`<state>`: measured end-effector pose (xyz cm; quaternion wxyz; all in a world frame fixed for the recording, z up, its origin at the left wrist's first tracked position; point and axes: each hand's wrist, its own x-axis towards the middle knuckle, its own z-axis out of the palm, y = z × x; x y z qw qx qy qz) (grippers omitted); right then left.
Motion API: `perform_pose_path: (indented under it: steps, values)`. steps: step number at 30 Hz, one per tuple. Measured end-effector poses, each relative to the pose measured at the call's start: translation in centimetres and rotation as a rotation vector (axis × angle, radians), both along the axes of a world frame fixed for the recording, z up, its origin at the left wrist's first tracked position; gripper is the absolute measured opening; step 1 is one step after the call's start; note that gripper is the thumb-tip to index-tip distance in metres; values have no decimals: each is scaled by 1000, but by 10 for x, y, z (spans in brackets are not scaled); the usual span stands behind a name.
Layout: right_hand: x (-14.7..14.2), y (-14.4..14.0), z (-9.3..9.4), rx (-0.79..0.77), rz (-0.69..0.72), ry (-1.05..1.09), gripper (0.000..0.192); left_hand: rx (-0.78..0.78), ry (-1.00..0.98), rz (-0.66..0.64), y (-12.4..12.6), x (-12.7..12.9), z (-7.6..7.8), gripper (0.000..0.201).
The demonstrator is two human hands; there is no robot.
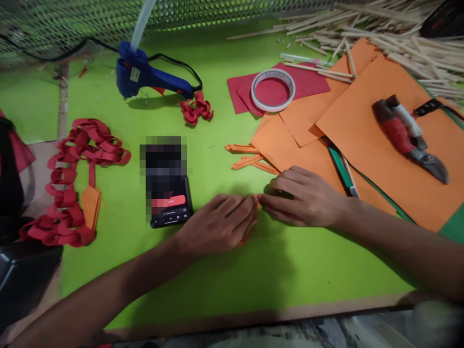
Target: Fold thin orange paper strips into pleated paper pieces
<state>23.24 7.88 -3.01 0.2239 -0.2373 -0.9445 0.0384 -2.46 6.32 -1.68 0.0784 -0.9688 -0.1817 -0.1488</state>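
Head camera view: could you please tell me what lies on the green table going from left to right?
Red paper chain → phone → left hand → right hand → red-handled cutters. Farther back: blue glue gun → tape roll.

We note a small orange paper piece (250,227), folded, flat on the green table near the front edge, centre. It is mostly hidden; only a thin edge and one corner show between the fingertips.
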Motion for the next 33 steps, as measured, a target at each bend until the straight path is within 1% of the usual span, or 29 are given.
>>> perform_pose_path:
  steps: [7, 12, 18, 22, 26, 28, 30, 33]
  values:
    - [-1, -1, 0, 51, -4, -14, 21, 12, 38, -15, 1, -3, 0, 26]
    - [-4, -3, 2, 119, -4, -30, 16, 30, 25, -29, 0, -7, -3, 28]
    - [-5, -7, 5, 196, -3, -80, 11, 53, -50, 70, -2, -4, -3, 24]
    - [-5, -8, 5, 189, 0, -101, 11, 17, -60, 118, -1, -2, -2, 25]
    - [-5, -8, 5, 173, 3, -94, 10, -28, -74, 90, 0, -3, -4, 25]
    - [-5, -7, 4, 170, 1, -91, 11, -48, -87, 102, 1, -3, -5, 24]
    - [-5, -7, 5, 169, 1, -91, 12, -52, -88, 129, 1, -2, -5, 26]
    - [-5, -7, 5, 172, 5, -89, 13, -32, -79, 127, 2, -1, -3, 28]
